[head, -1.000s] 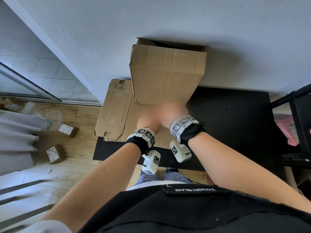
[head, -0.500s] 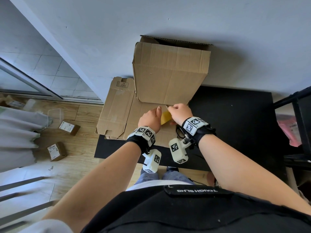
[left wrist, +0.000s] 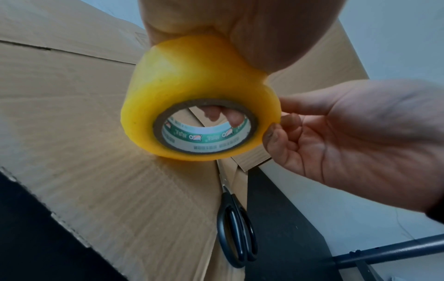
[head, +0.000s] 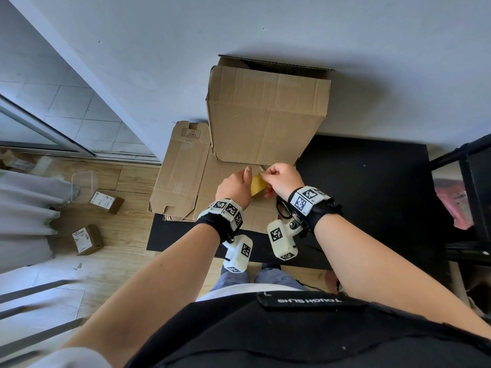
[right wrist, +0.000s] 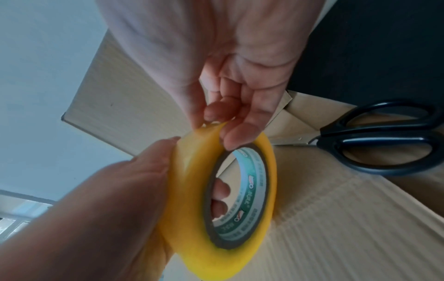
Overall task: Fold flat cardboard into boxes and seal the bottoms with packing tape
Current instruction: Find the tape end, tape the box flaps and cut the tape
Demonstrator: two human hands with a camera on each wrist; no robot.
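A yellow roll of packing tape (head: pixel 257 185) (left wrist: pixel 190 98) (right wrist: pixel 192 190) is gripped by my left hand (head: pixel 235 187) (right wrist: pixel 100 205), fingers through its core. My right hand (head: pixel 281 177) (left wrist: pixel 336 136) (right wrist: pixel 223 114) pinches the loose tape end at the roll's rim. A folded cardboard box (head: pixel 265 118) stands tilted against the wall just beyond my hands. Flat cardboard sheets (head: pixel 180 171) (left wrist: pixel 72 114) lie under the hands on the black table (head: pixel 372 195).
Black-handled scissors (left wrist: pixel 236 228) (right wrist: pixel 374 140) (head: pixel 283 209) lie shut on the cardboard by my right wrist. Small parcels (head: pixel 106 201) and a clear plastic tub (head: pixel 82 181) sit on the wooden floor at left. A black metal rack (head: pixel 473 181) stands at right.
My hands came together on the tape roll in front of the box; the right wrist turned and its fingers now pinch the tape end. The box has not moved.
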